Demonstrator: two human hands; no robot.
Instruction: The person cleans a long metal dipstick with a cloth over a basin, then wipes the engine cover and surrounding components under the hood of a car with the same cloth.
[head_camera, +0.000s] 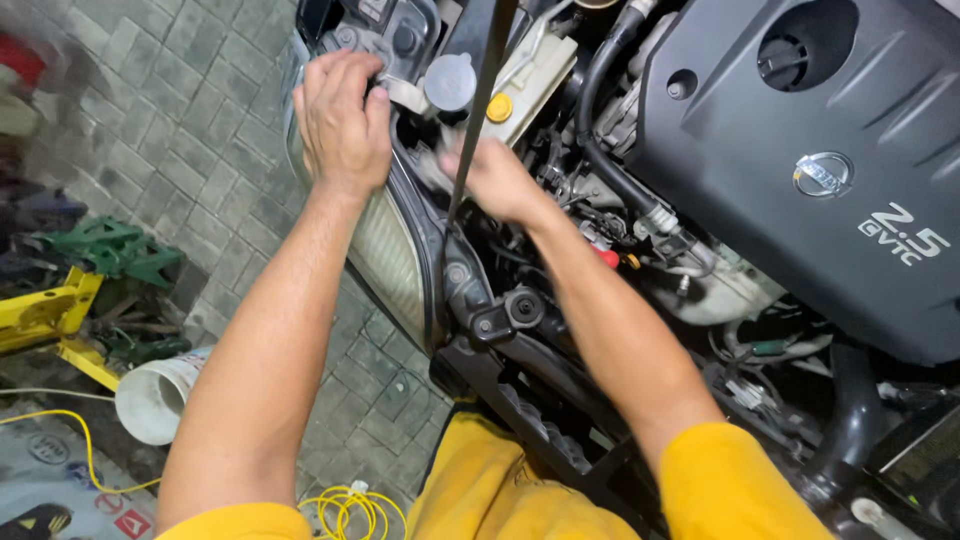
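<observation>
Headlamp (385, 255), ribbed pale lens, under both hands (345, 120) beside engine bay.

One head-worn view looks steeply down, close over an open engine bay (700, 200) and the paved floor (180, 130) beside it.

Black engine cover (800, 150), yellow cap (499, 107), yellow sleeves (730, 480)

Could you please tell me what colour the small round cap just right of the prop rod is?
The small round cap is yellow, seen in the head view.
</observation>
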